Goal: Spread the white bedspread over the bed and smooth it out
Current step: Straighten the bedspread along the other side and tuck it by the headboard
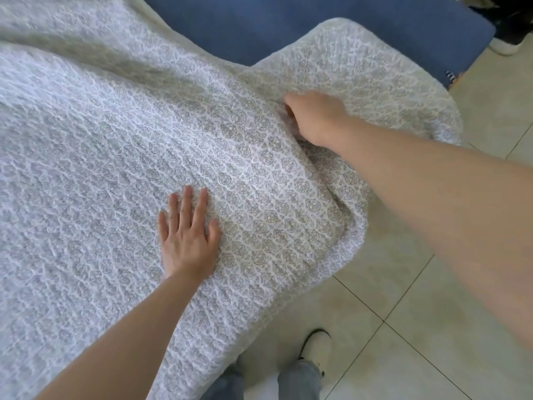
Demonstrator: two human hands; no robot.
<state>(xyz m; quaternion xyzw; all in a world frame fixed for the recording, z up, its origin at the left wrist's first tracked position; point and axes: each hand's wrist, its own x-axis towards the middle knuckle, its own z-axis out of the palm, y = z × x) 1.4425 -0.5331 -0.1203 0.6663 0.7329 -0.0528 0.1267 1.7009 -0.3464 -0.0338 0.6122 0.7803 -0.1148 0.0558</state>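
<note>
The white bedspread (pixel 109 145), quilted with a grey floral pattern, covers most of the bed and hangs over its near edge. A folded flap of it lies at the far right corner. My left hand (pixel 187 235) rests flat on the bedspread, palm down, fingers spread. My right hand (pixel 314 116) is further out, fingers closed into a fold of the bedspread beside the flap. The blue mattress (pixel 288 27) shows bare along the far edge.
Pale tiled floor (pixel 418 313) lies to the right and near side of the bed. My shoes and trouser legs (pixel 302 368) stand close to the bed edge. A white shoe (pixel 504 44) and dark items sit at the top right.
</note>
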